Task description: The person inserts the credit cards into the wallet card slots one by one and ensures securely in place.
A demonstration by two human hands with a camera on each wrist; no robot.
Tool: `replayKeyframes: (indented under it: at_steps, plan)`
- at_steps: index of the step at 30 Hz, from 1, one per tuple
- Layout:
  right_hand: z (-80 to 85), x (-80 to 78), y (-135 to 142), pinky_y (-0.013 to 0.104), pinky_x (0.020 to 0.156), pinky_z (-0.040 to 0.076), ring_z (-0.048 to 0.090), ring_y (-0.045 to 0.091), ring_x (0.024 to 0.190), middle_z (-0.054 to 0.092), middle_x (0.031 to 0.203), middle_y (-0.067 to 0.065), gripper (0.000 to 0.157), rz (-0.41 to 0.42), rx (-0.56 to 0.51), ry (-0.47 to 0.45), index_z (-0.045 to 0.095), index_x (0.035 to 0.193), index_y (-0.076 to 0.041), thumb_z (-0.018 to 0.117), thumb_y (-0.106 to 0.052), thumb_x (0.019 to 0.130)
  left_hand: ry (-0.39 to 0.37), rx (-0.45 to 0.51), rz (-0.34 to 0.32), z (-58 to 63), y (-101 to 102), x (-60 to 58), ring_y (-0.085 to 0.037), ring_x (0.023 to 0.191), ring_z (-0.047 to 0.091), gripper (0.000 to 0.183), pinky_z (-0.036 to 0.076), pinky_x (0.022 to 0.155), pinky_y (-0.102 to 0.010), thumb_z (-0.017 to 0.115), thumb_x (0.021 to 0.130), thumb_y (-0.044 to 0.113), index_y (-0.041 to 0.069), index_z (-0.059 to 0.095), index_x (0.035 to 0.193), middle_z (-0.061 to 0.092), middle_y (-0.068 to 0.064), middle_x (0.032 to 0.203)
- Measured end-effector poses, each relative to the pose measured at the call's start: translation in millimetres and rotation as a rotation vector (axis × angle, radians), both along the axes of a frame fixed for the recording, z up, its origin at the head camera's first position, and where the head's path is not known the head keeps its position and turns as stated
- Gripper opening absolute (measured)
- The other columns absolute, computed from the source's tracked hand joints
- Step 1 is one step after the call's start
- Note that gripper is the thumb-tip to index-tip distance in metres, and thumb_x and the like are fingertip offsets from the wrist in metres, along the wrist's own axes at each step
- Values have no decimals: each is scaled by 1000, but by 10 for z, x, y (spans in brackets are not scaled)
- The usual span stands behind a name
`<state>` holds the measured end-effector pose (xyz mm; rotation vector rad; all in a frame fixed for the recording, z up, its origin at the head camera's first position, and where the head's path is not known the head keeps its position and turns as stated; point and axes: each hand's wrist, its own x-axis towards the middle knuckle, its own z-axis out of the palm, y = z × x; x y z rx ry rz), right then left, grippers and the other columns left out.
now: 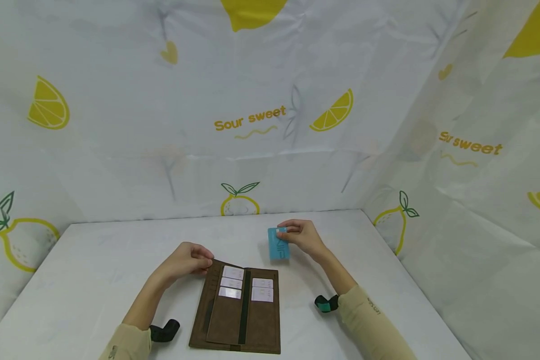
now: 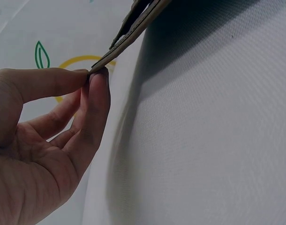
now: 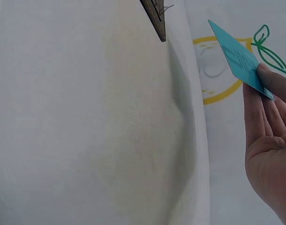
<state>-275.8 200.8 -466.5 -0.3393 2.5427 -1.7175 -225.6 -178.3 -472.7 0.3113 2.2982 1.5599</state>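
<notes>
A brown wallet [image 1: 227, 320] lies open on the white table, with several white cards [image 1: 262, 290] tucked in slots on both of its sides. My left hand [image 1: 186, 260] pinches the wallet's far left corner between thumb and fingers. In the left wrist view, that corner [image 2: 103, 61] sits between the thumb and fingertips of the left hand [image 2: 54, 122]. My right hand [image 1: 302, 236] holds a blue card [image 1: 279, 247] upright beyond the wallet's far right corner. The right wrist view shows the blue card [image 3: 241, 61] pinched between thumb and fingers of the right hand [image 3: 269, 136].
The white table [image 1: 94, 280] ends at a lemon-printed curtain [image 1: 162, 175] along the back, and another curtain side [image 1: 477, 200] hangs at the right. A black band piece [image 1: 165, 331] sticks out at the left wrist, and a black and green one [image 1: 326, 303] at the right.
</notes>
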Motion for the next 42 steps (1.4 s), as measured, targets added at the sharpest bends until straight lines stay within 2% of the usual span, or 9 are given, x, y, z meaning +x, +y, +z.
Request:
replayKeyframes:
  at_steps: [7, 11, 19, 30, 42]
  plan:
    - [-22, 39, -89, 30, 82, 64, 66, 9, 82, 75, 86, -6, 30, 23, -24, -28, 76, 121, 0, 84, -16, 97, -2, 3, 4, -20, 2, -10, -14, 81, 72, 20, 65, 75, -27, 72, 100, 6, -7, 72, 115, 75, -8, 93]
    - [-31, 70, -141, 31, 81, 64, 63, 9, 79, 70, 80, -7, 28, 30, -27, -50, 75, 119, -1, 83, -15, 96, -4, 5, 5, -29, -1, -15, -14, 81, 72, 20, 65, 74, -27, 72, 101, 7, -7, 72, 115, 75, -8, 94]
    - [-82, 120, -221, 28, 80, 61, 64, 11, 80, 72, 82, -5, 24, 90, 5, -94, 73, 114, -4, 82, -18, 97, -3, 5, 2, -30, -6, -19, -14, 81, 72, 20, 65, 74, -27, 72, 100, 6, -8, 72, 115, 75, -8, 93]
    - [-100, 162, -306, 23, 78, 61, 67, 9, 81, 74, 88, 0, 23, 197, 15, -76, 71, 114, 2, 81, -10, 97, -5, 8, -2, -21, -8, -15, -14, 81, 73, 20, 65, 75, -28, 72, 100, 6, -8, 72, 114, 75, -7, 92]
    - [-124, 174, -363, 22, 76, 61, 67, 9, 81, 78, 93, 7, 21, 214, 39, -58, 71, 113, 1, 80, -10, 98, -1, -4, 8, -13, 1, -1, -15, 81, 73, 20, 65, 75, -28, 72, 100, 6, -8, 72, 114, 76, -8, 93]
